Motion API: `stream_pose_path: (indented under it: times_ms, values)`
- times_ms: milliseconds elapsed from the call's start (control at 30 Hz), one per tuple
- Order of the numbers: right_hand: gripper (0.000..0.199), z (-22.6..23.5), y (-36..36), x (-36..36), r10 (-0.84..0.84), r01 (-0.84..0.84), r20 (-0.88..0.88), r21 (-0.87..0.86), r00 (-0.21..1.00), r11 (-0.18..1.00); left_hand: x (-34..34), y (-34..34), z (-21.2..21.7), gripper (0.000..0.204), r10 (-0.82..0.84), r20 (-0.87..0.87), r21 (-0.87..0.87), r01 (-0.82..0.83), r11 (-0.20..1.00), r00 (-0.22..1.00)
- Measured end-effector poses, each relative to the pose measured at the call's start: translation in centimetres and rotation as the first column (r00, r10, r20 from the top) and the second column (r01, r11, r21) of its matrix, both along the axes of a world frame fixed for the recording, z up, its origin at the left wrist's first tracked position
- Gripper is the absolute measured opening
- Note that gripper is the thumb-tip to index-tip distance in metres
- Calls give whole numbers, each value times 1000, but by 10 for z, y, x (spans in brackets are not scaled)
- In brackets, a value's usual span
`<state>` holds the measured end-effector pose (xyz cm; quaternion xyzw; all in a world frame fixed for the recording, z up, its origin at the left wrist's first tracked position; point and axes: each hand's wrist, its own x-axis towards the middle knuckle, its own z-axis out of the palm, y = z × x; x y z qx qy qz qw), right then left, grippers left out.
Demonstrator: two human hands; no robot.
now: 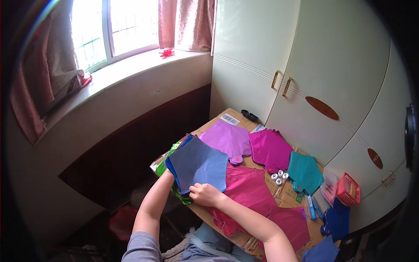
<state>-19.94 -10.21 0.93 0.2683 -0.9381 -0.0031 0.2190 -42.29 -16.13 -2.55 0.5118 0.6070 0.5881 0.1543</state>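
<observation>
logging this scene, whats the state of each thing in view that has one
Grey-blue cloth: spread out, edge in right grip
Lilac cloth: flat
Magenta cloth: flat
Teal cloth: flat
Small white cylinders: clustered
Red basket: upright
Cabinet doors: shut
Curtains: parted
Window: open or shut unclear

Your sleeve (142, 245) was grey, the top sheet (200, 161) a plain slate blue-grey, and the layers (169, 165) under it royal blue. You had a lilac piece (224, 137), a magenta piece (270, 148) and a teal piece (306, 170), each with a small red dot, and deep pink pieces (246, 187). The cardboard (286, 194) was tan, the basket (348, 190) red, the cabinet (340, 52) pale with brown ovals (321, 108), and the curtains (187, 26) dusty pink.
</observation>
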Motion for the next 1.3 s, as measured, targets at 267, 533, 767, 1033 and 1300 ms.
stream_pose_path:
  times_ms: [267,533,767,1033,1300]
  values:
    - [6,-11,-4,0,-132,148,67,-368,989,918,-51,-81,-11,53,213,-817,-378,-777,504,535]
    - [14,0,8,-7,-122,365,390,-643,913,674,22,-130,27,18,732,-472,195,-752,630,491]
    - [18,-13,15,-12,-106,443,470,-698,876,563,155,-115,65,19,262,-822,107,-315,943,506]
    - [20,-10,20,-13,26,461,526,-768,850,444,152,-130,50,12,216,-905,-62,-618,784,365]
    - [19,-9,17,-11,-33,478,507,-787,861,389,110,-136,34,40,264,-872,-244,-833,496,413]
